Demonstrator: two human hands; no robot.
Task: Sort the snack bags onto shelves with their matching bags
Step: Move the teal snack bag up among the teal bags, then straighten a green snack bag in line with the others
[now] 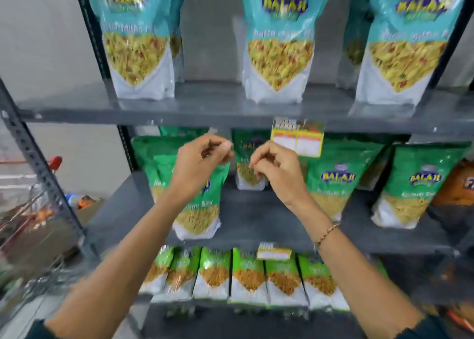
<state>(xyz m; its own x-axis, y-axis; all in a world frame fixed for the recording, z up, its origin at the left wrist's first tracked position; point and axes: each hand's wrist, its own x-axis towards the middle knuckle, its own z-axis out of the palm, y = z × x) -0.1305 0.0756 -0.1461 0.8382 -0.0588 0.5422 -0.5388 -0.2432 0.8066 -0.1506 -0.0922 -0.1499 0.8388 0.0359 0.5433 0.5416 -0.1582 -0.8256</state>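
A green snack bag (198, 211) stands at the front of the grey middle shelf (256, 218), with more green bags behind it and to the right (333, 182). My left hand (202, 164) is closed over that front bag's top edge, and green shows between the fingers. My right hand (275, 169) hovers beside it with fingers curled, right in front of a green bag (250, 177) further back. Blur hides whether the right fingers pinch anything. Teal bags (278, 38) fill the top shelf, and light green bags (247, 274) line the lower one.
A yellow price tag (297, 138) hangs from the top shelf's edge above my right hand. An orange bag (459, 184) sits at the far right of the middle shelf. A wire cart with a red handle (55, 162) stands to the left of the rack post (38, 164).
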